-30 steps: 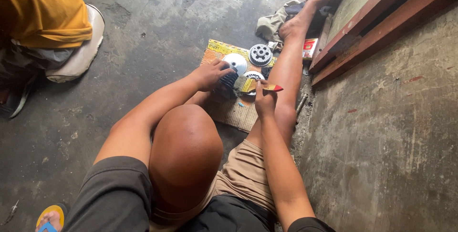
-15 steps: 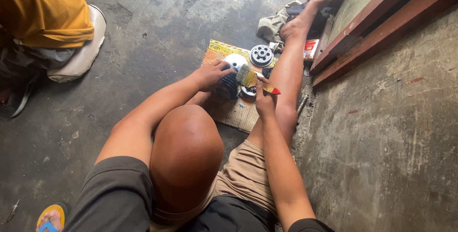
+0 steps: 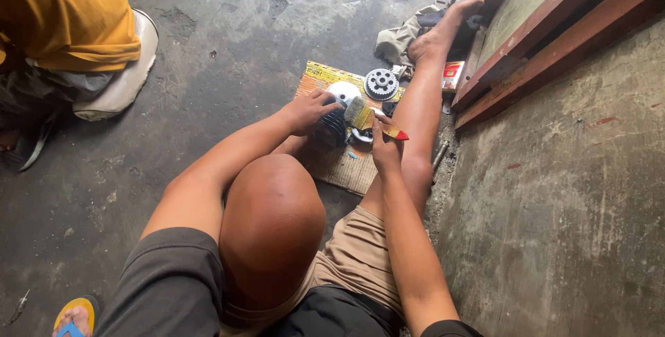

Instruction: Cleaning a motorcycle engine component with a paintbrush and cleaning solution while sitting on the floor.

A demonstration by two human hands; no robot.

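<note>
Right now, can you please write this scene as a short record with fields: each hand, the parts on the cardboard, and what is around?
left hand: grips a round metal part with dark fins, on the cardboard
right hand: holds a paintbrush, bristles against the round metal part
cardboard: flat on the concrete floor, under the parts
toothed gear: lies on the cardboard, apart from both hands
rag: crumpled near the person's foot
other person: yellow top, upper left, not touching the parts

Stained concrete floor (image 3: 228, 46), flattened cardboard sheet (image 3: 346, 167), crumpled rag (image 3: 398, 39), small red box (image 3: 453, 75)
</note>
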